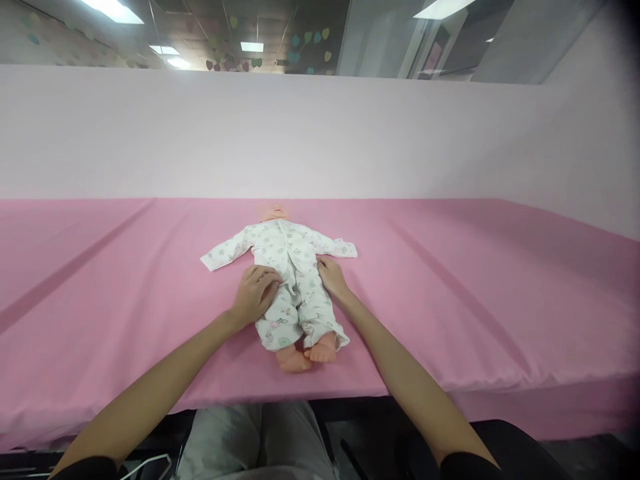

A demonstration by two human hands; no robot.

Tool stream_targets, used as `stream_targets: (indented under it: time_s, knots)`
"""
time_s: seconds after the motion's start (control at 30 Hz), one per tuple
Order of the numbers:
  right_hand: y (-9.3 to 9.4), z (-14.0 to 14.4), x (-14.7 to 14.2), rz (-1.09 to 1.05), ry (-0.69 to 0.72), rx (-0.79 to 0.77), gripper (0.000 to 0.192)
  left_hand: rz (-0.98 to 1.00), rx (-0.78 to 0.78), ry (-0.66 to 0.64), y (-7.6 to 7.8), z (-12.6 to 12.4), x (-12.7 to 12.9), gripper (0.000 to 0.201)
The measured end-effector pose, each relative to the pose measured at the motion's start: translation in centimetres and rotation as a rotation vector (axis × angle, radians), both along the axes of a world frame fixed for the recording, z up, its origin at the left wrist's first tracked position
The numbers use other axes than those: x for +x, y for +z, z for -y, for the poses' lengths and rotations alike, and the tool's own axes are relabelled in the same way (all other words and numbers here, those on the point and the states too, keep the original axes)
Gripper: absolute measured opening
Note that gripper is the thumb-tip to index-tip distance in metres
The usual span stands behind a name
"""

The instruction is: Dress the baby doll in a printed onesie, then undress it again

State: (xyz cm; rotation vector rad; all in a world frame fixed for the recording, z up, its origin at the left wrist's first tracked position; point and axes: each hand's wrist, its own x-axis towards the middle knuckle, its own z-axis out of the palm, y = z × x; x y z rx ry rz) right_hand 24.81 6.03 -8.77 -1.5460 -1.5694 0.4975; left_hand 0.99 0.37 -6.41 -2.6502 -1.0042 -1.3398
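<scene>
A baby doll lies on its back on the pink cloth, bare feet towards me. It wears a white, small-print long-sleeved top and matching trousers. The sleeves spread out to both sides, and no doll hands show past the cuffs. My left hand is closed at the left side of the trousers' waist, fingers bent over the fabric. On the opposite side, my right hand pinches the trousers near the waist, its fingertips partly hidden. The top's hem lies over the waist between both hands.
Pink cloth with long creases covers the table, whose front edge is close to my lap. A white partition stands along the back and right side. Beneath the front edge are my grey trousers and dark chair parts.
</scene>
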Motion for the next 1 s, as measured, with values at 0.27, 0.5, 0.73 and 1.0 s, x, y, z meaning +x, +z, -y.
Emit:
stream_targets:
  time_s: [0.27, 0.5, 0.73, 1.0]
  knots:
    - [0.4, 0.3, -0.1, 0.004, 0.01, 0.0, 0.023, 0.002, 0.065, 0.045, -0.3, 0.0, -0.1, 0.018]
    - [0.7, 0.5, -0.1, 0.029, -0.01, 0.019, 0.022, -0.083, 0.377, 0.001, -0.2, -1.5, -2.0, 0.013]
    - [2.3, 0.3, 0.2, -0.198, -0.184, 0.111, 0.02, 0.195, 0.194, 0.158, 1.1, -4.4, -1.4, 0.018]
    - [7.1, -8.5, -4.2, -0.02, -0.113, 0.185, 0.022, -0.238, -0.245, 0.478, 6.3, -15.3, 4.8, 0.028]
